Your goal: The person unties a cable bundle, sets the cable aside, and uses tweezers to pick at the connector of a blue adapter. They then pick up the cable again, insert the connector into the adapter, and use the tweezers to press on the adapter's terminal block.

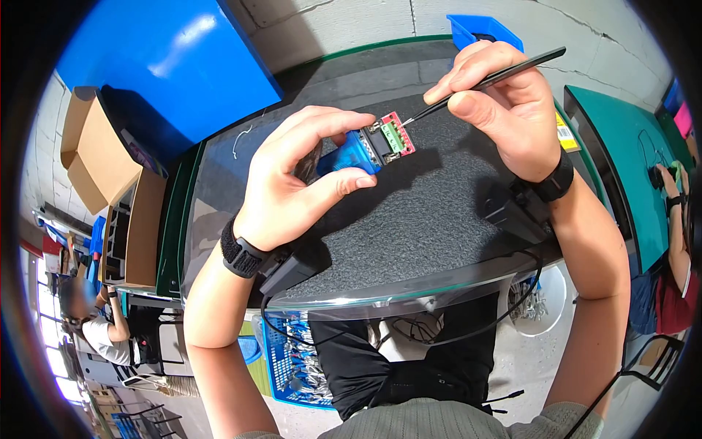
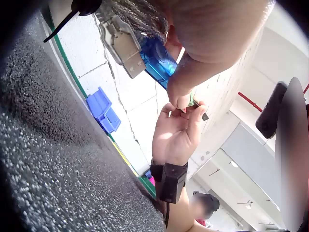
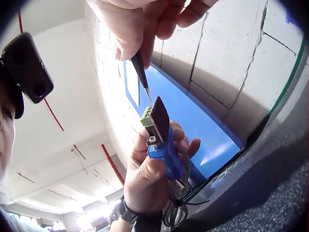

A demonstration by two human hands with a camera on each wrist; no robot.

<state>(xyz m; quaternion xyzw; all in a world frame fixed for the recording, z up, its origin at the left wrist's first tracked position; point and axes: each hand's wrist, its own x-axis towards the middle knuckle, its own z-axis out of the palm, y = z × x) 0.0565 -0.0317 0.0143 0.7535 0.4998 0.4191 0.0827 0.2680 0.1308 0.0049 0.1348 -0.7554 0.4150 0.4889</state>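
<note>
My left hand [image 1: 274, 179] grips a translucent blue serial adapter [image 1: 353, 155] between thumb and fingers, raised over the dark mat. At the adapter's end sits a small red circuit board [image 1: 409, 141] with a green screw terminal block [image 1: 395, 137]. A coiled grey cable [image 3: 175, 212], tied in black, hangs by the left hand in the right wrist view. In my right hand [image 1: 515, 110], black tweezers [image 1: 504, 75] are pinched between thumb and fingers and slant down to the left. Their bare metal tips are close beside the terminal block in the right wrist view.
The dark grey mat [image 1: 395, 227] covers the table under both hands. A large blue panel [image 1: 168, 66] stands behind left, near an open cardboard box [image 1: 135, 227]. Behind right is a small blue bin [image 1: 497, 31]. Below lie a blue basket [image 1: 281, 366] and a white bucket [image 1: 557, 307] with cables.
</note>
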